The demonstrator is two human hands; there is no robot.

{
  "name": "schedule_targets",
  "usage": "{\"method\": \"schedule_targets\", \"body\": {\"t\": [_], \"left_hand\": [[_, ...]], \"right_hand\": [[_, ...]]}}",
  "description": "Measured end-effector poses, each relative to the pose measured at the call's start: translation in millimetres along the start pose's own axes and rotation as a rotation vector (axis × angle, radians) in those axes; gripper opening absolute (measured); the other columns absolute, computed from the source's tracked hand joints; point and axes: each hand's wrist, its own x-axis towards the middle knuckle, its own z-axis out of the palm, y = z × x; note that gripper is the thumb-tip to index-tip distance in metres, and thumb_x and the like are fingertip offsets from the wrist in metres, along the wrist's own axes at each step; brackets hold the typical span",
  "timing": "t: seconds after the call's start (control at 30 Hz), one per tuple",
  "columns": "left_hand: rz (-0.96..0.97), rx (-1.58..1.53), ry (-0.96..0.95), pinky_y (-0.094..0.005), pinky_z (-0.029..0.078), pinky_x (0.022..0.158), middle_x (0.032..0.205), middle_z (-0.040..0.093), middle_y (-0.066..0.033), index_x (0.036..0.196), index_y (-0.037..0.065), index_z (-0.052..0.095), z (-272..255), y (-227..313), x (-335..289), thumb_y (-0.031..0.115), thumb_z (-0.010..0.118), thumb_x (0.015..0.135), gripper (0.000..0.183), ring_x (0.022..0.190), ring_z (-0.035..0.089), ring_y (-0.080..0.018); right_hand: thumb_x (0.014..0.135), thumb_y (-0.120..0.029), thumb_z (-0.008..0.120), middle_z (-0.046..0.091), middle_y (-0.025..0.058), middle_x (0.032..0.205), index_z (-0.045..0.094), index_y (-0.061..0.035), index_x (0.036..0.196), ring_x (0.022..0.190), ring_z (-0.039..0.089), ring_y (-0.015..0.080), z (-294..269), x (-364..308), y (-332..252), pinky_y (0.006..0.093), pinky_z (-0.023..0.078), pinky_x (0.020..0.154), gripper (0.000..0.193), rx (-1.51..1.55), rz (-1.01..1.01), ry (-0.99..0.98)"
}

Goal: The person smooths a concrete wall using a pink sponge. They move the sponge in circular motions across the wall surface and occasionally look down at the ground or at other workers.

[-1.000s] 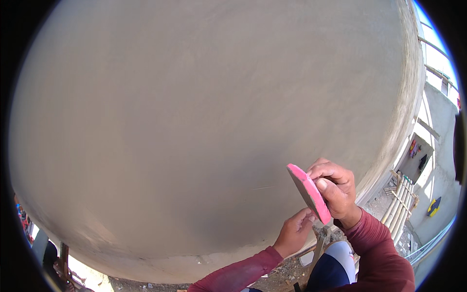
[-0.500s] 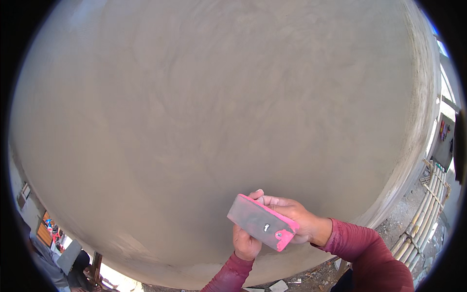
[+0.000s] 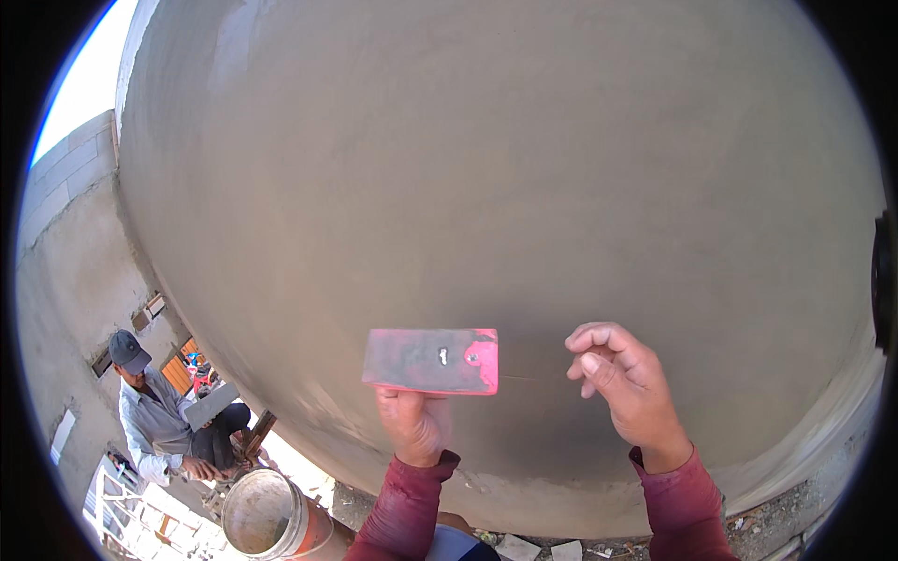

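My left hand (image 3: 412, 425) is closed on a pink rectangular block (image 3: 407, 360) with a worn grey face. The block is held level in front of the grey plastered wall (image 3: 524, 187). Near its pink right end is a small round fitting, and beside that a small pale mark or slot. A thin line (image 3: 517, 378), like a thread, runs from that end toward my right hand. My right hand (image 3: 631, 383) is raised apart from the block. Its fingers are curled in and the thumb lies over them; what they hold, if anything, is too small to make out.
A stained bucket (image 3: 267, 514) stands at the lower left. Behind it a person in a cap and light shirt (image 3: 154, 421) bends low, near a flat grey board (image 3: 210, 404). Rubble and broken pieces (image 3: 519, 549) lie along the wall's foot.
My right hand has left the block and moved right. My left hand has shifted left and turned the block level. The view has swung left, bringing the bucket and other person into sight.
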Motion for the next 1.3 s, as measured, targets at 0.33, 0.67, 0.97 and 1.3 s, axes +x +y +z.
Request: {"method": "schedule_targets", "body": {"t": [0.33, 0.67, 0.97, 1.3], "left_hand": [[0.843, 1.42, -0.16, -0.0412, 0.056, 0.084, 0.115, 0.065, -0.0117, 0.134, 0.009, 0.069, 154, -78, 78, 0.003, 0.066, 0.102, 0.033, 0.098, 0.065, -0.0233], [0.786, 1.383, 0.193, -0.0538, 0.054, 0.095, 0.121, 0.066, -0.0136, 0.142, 0.012, 0.069, 167, -25, 189, 0.011, 0.06, 0.108, 0.035, 0.104, 0.072, -0.0359], [0.689, 1.394, 0.3, -0.0431, 0.056, 0.097, 0.124, 0.069, -0.0167, 0.14, 0.005, 0.072, 216, 21, 237, 0.013, 0.058, 0.107, 0.036, 0.108, 0.069, -0.0319], [0.716, 1.31, 0.239, -0.0439, 0.06, 0.087, 0.122, 0.067, -0.0111, 0.135, 0.01, 0.073, 224, 17, 240, 0.012, 0.062, 0.107, 0.031, 0.102, 0.071, -0.0302]], "right_hand": [[0.113, -0.02, 0.054, 0.068, 0.0105, 0.111, 0.07, 0.001, 0.115, 0.081, 0.056, 0.0113, -185, -49, -60, 0.0251, 0.038, 0.065, 0.026, 0.109, -0.688, 0.825], [0.115, -0.021, 0.047, 0.063, 0.0123, 0.11, 0.066, 0.0051, 0.122, 0.08, 0.052, 0.0119, -225, -68, -57, 0.0263, 0.037, 0.066, 0.033, 0.3, -0.738, 0.817], [0.115, -0.021, 0.046, 0.061, 0.014, 0.109, 0.064, 0.006, 0.122, 0.08, 0.051, 0.0121, -231, -62, -55, 0.0271, 0.038, 0.067, 0.033, 0.393, -0.646, 0.73], [0.115, -0.019, 0.044, 0.06, 0.0135, 0.106, 0.064, 0.0063, 0.125, 0.077, 0.049, 0.0123, -237, -69, -51, 0.0272, 0.038, 0.068, 0.034, 0.385, -0.704, 0.729]]}}
